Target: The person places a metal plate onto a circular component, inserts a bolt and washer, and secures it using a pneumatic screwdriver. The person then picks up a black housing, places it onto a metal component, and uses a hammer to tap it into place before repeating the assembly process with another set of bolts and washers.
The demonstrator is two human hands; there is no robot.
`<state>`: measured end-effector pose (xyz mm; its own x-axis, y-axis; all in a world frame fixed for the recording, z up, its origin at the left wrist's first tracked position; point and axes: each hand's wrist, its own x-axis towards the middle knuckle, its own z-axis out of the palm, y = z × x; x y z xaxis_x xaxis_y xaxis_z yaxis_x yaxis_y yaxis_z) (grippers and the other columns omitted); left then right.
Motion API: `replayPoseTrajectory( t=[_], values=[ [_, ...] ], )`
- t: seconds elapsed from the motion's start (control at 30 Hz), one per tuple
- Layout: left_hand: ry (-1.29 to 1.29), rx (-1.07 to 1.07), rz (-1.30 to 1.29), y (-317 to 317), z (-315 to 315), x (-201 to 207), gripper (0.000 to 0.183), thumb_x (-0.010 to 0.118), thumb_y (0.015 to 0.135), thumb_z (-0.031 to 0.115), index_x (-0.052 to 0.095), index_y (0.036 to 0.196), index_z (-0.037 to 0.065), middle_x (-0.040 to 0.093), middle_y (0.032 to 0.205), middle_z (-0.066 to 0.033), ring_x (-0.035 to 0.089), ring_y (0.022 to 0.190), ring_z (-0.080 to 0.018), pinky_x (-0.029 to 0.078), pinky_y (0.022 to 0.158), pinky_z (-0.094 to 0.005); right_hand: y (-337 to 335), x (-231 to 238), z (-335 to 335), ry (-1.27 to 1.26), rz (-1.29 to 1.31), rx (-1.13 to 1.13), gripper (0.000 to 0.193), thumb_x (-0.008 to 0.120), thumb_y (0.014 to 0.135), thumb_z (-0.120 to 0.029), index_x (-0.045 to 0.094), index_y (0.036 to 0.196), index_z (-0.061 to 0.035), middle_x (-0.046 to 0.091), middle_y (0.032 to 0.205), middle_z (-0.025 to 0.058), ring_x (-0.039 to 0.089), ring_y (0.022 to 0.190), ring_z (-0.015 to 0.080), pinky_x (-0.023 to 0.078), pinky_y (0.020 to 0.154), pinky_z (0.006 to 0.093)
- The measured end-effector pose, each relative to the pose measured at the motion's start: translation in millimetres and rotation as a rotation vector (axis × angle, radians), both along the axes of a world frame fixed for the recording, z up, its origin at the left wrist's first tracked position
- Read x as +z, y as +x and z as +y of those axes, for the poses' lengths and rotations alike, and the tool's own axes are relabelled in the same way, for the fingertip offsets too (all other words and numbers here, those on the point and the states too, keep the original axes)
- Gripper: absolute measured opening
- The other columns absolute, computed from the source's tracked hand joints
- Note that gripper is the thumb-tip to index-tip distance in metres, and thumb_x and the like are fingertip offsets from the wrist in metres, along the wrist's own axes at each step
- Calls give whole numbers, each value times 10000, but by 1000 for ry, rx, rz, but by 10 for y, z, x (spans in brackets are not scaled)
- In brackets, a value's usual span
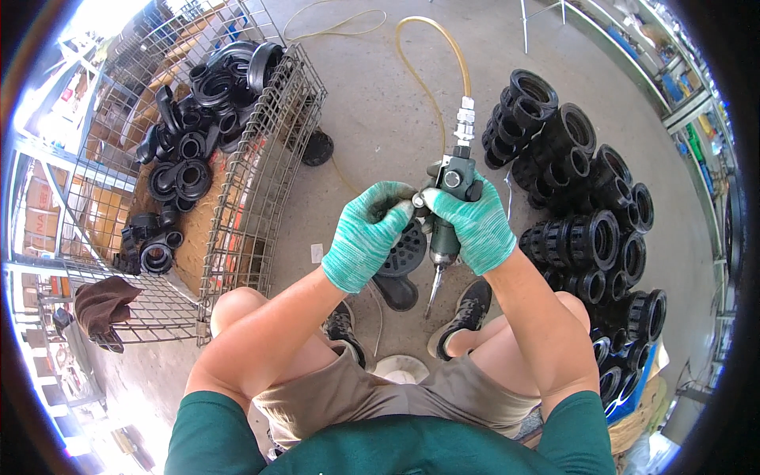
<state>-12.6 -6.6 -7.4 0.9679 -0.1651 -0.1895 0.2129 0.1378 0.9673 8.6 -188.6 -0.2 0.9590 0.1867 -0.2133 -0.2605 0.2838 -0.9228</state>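
Observation:
Both my hands wear pale green knitted gloves with darkened fingertips. My right hand [476, 224] is wrapped round a dark air screwdriver [446, 237], whose long thin bit points down toward my feet. A yellowish air hose [457, 59] joins its top through silver couplings [465, 123]. My left hand [366, 233] is closed in a pinch beside the tool, and its fingertips meet my right thumb at a small shiny metal piece [418, 201], too small to name. Below the left fingers is a black part with a round slotted face [404, 252], partly hidden by the glove.
A wire cage [265, 170] at the left holds black plastic fittings [190, 178] on cardboard; a brown cloth [107, 309] hangs on its near edge. Stacks of ribbed black fittings [590, 229] stand close on my right. A black round piece [318, 148] lies beside the cage.

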Motion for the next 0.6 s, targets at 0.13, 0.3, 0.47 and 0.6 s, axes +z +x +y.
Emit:
replayPoseTrajectory(
  t=[0.13, 0.3, 0.47, 0.6],
  values=[
    [-94, -40, 127, -13, 12, 14, 272, 660, 981, 221, 621, 1175, 35, 596, 860, 23, 487, 658, -34, 410, 574, -193, -14, -15, 2, 75, 92, -31, 346, 743, 864, -29, 613, 1184, -45, 665, 977, 42, 656, 804, 132, 581, 685, 279],
    [90, -89, -12, -45, -4, -47, 296, 633, 997, 259, 599, 1175, 25, 581, 879, 12, 494, 699, -49, 432, 616, -206, -55, 8, 16, 102, 140, -26, 343, 733, 862, -16, 602, 1175, -63, 649, 955, 29, 654, 798, 137, 581, 656, 299],
    [183, -105, -13, -41, 53, -43, 326, 609, 1002, 284, 577, 1180, 13, 560, 888, 13, 488, 728, -52, 441, 645, -221, 73, 52, -40, 101, 91, -131, 280, 722, 850, -19, 594, 1094, -63, 652, 905, 63, 663, 738, 183, 566, 571, 315],
    [249, -178, -13, -74, 125, -60, 298, 600, 988, 249, 587, 1166, 10, 561, 890, 15, 490, 737, -56, 444, 654, -224, 225, 393, -265, 215, -2, -381, 282, 707, 853, -74, 542, 1081, -61, 657, 871, 127, 670, 695, 241, 570, 529, 344]
  ],
)
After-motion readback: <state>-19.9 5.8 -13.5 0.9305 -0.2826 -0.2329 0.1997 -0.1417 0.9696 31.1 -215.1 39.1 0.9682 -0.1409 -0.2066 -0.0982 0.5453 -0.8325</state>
